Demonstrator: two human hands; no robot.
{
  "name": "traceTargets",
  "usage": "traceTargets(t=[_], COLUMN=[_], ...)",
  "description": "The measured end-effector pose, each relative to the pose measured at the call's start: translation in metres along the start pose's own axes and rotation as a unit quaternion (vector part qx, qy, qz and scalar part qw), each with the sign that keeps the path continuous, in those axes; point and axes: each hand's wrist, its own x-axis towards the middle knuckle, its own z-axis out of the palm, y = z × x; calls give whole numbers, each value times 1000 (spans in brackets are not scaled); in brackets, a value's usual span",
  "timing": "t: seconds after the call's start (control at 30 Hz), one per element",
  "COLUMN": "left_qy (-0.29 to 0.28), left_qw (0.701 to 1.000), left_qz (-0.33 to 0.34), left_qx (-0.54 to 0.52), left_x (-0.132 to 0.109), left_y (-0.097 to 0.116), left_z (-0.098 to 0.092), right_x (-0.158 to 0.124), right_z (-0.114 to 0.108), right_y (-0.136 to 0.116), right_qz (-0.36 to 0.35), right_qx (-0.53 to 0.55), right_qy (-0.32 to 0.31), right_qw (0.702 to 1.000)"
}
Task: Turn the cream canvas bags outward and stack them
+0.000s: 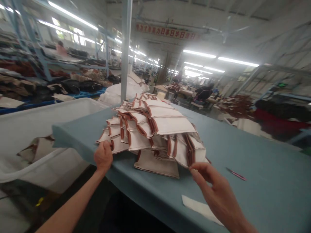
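A heap of sewn cream fabric panels with reddish-brown edges [173,124] lies across the blue-green table [257,152]. At the heap's left front corner, my left hand [104,157] is closed on the edge of a cream panel [119,144]. My right hand [216,187] pinches the lower corner of another panel [182,153] at the right front, thumb and forefinger together. Between the hands, a greyish panel [156,164] sticks out from under the heap. A white strip [198,207] lies near the front edge, partly behind my right forearm.
Small pink-handled snips [236,174] lie right of my right hand. A white bin [70,111] with fabric pieces [40,150] stands against the table's left side. Behind the heap are a metal post [125,51] and a white sack [114,92]. People work farther back.
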Motion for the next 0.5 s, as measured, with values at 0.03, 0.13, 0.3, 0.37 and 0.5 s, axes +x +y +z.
traceTargets(t=[0.03, 0.13, 0.3, 0.37, 0.5], left_qy=[2, 4, 22, 28, 30], left_qw=[1000, 1000, 999, 999, 999], left_qz=[-1, -6, -8, -6, 1], left_qx=[3, 13, 27, 32, 34], left_x=[0, 1, 4, 5, 5], left_y=[-1, -7, -15, -18, -24], left_z=[1, 3, 6, 7, 8], right_x=[18, 71, 148, 167, 191], right_z=[3, 20, 48, 52, 52], right_y=[1, 4, -2, -4, -3], right_qz=[-20, -87, -189, -178, -154], right_qx=[-28, -145, -223, -193, -134], right_qy=[15, 85, 29, -20, -53], right_qw=[999, 982, 956, 965, 977])
